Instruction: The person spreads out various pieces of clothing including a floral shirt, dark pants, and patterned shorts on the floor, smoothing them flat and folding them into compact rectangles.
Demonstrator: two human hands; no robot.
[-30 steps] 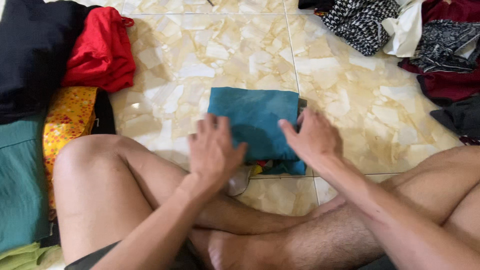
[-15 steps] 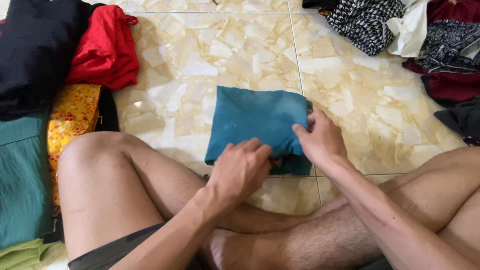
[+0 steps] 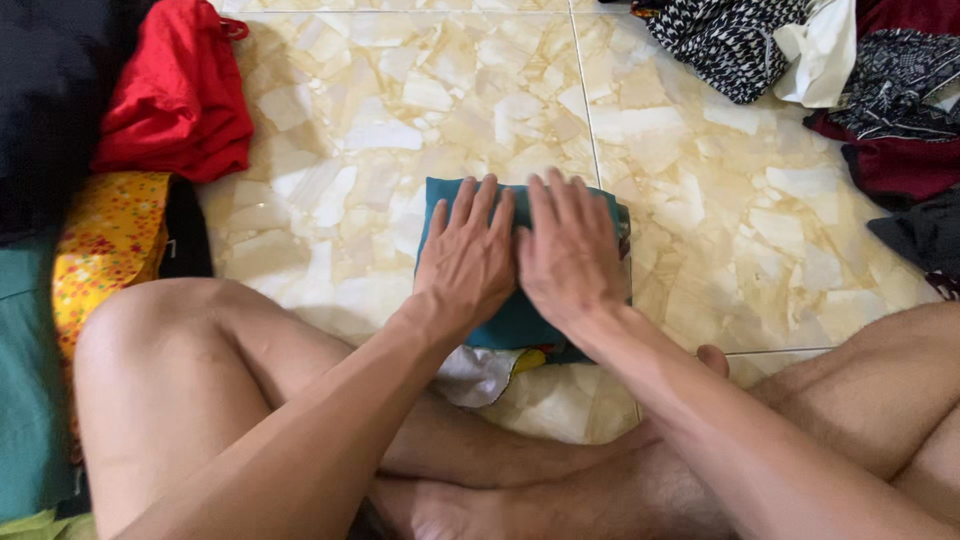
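A folded teal cloth (image 3: 517,325) lies on the marble-patterned floor tiles (image 3: 380,110) in front of my crossed legs. My left hand (image 3: 466,256) presses flat on its left half, fingers spread and pointing away from me. My right hand (image 3: 566,250) lies flat beside it on the right half, the two hands touching side by side. Both palms cover most of the cloth; only its far edge, right edge and near part show. A white and yellow piece of fabric (image 3: 478,374) peeks out under the cloth's near edge.
Folded clothes are stacked at the left: a red garment (image 3: 178,95), a black one (image 3: 50,100), a yellow patterned one (image 3: 105,245), a teal one (image 3: 25,400). A loose heap of clothes (image 3: 800,60), black-and-white, white, maroon and dark, lies at the top right.
The cloth has been folded over into a smaller shape. Both hands moved from its near edge onto its top and now lie flat side by side.
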